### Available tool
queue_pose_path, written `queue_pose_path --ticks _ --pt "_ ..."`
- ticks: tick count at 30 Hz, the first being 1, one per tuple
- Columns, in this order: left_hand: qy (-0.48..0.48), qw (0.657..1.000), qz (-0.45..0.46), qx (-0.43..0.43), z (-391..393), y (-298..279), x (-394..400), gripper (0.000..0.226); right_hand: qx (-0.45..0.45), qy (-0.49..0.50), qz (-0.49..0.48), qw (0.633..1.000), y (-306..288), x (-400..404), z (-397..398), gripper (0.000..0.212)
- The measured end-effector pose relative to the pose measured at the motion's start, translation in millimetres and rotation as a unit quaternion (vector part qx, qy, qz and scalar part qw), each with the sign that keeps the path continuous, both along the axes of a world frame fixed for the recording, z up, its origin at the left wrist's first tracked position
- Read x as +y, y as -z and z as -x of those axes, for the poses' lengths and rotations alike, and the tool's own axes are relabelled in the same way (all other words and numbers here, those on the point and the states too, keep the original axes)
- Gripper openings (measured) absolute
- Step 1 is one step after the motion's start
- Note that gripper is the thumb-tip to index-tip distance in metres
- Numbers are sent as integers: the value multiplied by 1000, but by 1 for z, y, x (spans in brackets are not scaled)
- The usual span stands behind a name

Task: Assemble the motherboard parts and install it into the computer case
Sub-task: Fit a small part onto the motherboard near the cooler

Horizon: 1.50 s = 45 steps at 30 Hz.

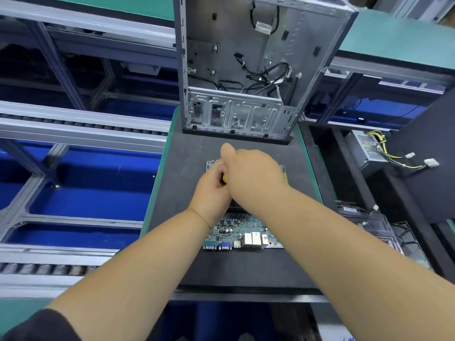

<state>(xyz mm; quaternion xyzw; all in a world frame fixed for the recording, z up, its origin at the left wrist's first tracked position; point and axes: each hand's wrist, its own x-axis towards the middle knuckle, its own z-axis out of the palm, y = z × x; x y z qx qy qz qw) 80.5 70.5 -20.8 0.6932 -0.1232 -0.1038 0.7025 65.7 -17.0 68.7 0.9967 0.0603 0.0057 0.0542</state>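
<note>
The motherboard (236,232) lies flat on the dark worktop (187,153), about midway between its far and near edges, its row of ports facing the near edge. Both hands meet over the middle of the board and hide most of it.

The left hand (211,193) has its fingers curled inward around something with a yellow part (224,178), which shows only as a small patch between the two hands; what that thing is cannot be told. The right hand (251,175) lies over and just beyond the left, thumb pointing toward the far edge, fingers bent down out of sight; whether it grips anything cannot be told. A dark block (235,205) shows on the board just under the wrists.

The case (246,70) lies at the far edge of the worktop, open side up, with loose black cables (261,77) inside and its perforated metal panel (234,114) facing the board. The case and the board are apart, with bare worktop between them.

Off the right edge, in a dark bin, sits a power supply (366,148) with yellow and black wires (394,156) ending in white plugs. To the left run grey metal rails (81,129) over blue trays (98,183).
</note>
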Motion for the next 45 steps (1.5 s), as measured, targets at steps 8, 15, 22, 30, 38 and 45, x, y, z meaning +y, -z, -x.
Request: queue_pose_path --ticks 8,15,22,30,38,45 --pt "23 968 -223 -109 -15 -16 -7 43 3 56 7 998 0 1 2 26" --pt "58 993 -105 -4 -18 -10 -5 34 50 -101 -110 988 -18 -14 20 22" --pt "84 994 -66 -7 -9 -9 4 16 57 -91 -54 993 -12 -12 18 46" --pt "75 996 -19 -42 2 -9 8 18 51 3 -80 995 -6 -5 13 23" --pt "61 992 -108 -24 -23 -19 6 31 10 -16 -91 996 -5 -1 8 32" --pt "120 989 -88 -10 -24 -20 3 16 27 -56 -72 995 -7 -8 11 34"
